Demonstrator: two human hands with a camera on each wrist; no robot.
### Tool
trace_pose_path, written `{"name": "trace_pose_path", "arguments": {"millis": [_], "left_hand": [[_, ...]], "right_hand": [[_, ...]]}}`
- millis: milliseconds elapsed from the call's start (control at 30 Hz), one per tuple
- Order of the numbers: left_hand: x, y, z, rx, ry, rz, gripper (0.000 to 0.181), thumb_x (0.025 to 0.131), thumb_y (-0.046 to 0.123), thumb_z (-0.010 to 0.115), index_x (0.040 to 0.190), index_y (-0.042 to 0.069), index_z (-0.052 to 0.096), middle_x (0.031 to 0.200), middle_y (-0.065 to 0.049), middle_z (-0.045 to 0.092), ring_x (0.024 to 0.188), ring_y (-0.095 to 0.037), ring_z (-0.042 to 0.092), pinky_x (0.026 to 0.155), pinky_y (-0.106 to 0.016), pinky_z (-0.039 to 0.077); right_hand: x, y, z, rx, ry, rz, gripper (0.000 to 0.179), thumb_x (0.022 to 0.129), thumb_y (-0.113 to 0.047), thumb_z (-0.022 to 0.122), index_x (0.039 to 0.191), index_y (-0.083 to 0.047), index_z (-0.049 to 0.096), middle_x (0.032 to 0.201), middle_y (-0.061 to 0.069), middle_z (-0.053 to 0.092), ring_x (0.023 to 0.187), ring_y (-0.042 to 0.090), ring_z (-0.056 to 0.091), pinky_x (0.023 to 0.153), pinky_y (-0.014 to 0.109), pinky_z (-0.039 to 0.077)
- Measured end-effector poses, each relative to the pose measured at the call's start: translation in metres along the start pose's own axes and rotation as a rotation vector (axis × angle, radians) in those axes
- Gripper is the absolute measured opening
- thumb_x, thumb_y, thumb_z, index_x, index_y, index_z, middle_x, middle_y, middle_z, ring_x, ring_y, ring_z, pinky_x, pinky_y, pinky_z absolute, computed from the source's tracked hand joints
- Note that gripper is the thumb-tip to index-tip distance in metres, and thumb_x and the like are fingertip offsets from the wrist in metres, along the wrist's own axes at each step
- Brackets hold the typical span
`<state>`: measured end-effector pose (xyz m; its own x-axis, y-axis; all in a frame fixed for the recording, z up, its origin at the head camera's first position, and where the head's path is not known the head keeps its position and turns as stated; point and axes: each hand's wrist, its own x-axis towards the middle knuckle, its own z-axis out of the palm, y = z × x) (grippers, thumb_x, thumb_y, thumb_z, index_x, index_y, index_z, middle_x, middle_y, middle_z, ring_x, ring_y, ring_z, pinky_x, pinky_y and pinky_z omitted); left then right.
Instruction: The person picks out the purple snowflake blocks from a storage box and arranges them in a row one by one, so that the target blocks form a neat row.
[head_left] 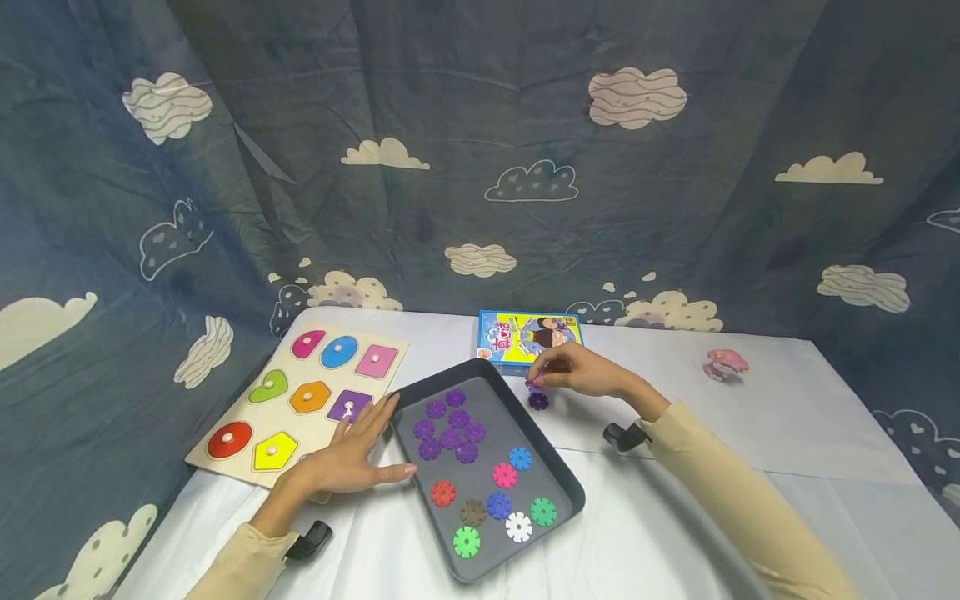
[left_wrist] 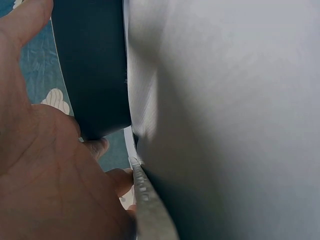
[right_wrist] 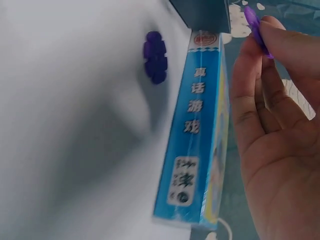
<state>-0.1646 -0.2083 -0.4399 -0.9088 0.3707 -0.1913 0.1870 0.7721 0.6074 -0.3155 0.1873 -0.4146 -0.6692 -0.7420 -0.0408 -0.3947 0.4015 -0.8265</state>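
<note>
Between thumb and fingers, my right hand (head_left: 573,371) pinches a purple notched disc (right_wrist: 257,31), raised above the table. Below it on the white cloth lies a darker purple disc (right_wrist: 155,57), just outside the grey tray (head_left: 517,400). My left hand (head_left: 348,458) is spread at the tray's left side, fingers straight, thumb over the rim. In the tray, several purple discs (head_left: 450,438) are grouped toward the far end. Discs of other colours, among them a white one (head_left: 519,527) and a red one (head_left: 443,493), lie in the near half.
A wooden shape puzzle board (head_left: 300,358) lies left of the tray, partly behind my left hand. A blue and yellow box (head_left: 517,329) stands behind the tray. Far right is a small pink object (head_left: 725,364). A cloud-patterned curtain (head_left: 420,225) hangs behind the table.
</note>
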Motion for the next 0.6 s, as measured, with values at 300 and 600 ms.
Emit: {"name": "trace_pose_path", "arguments": {"millis": [300,600], "left_hand": [[0.001,-0.002,0.0,0.009,0.007,0.005,0.114,0.083,0.065,0.07,0.163,0.022,0.0,0.17,-0.008,0.0,0.156,-0.037,-0.005,0.117,-0.07,-0.01],[0.001,0.0,0.0,0.003,0.0,0.0,0.115,0.083,0.065,0.07,0.163,0.022,0.0,0.171,-0.007,0.0,0.156,-0.036,-0.005,0.118,-0.069,-0.01]], "right_hand": [[-0.018,0.021,0.0,-0.012,0.039,-0.023,0.015,0.096,-0.008,0.067,0.109,-0.003,0.072,0.106,0.015,0.072,0.092,0.019,0.067,0.084,0.023,0.055],[-0.03,0.041,0.002,-0.034,0.078,0.056,0.015,0.094,-0.005,0.067,0.107,0.0,0.072,0.104,0.016,0.074,0.084,0.013,0.062,0.076,0.02,0.051]]}}
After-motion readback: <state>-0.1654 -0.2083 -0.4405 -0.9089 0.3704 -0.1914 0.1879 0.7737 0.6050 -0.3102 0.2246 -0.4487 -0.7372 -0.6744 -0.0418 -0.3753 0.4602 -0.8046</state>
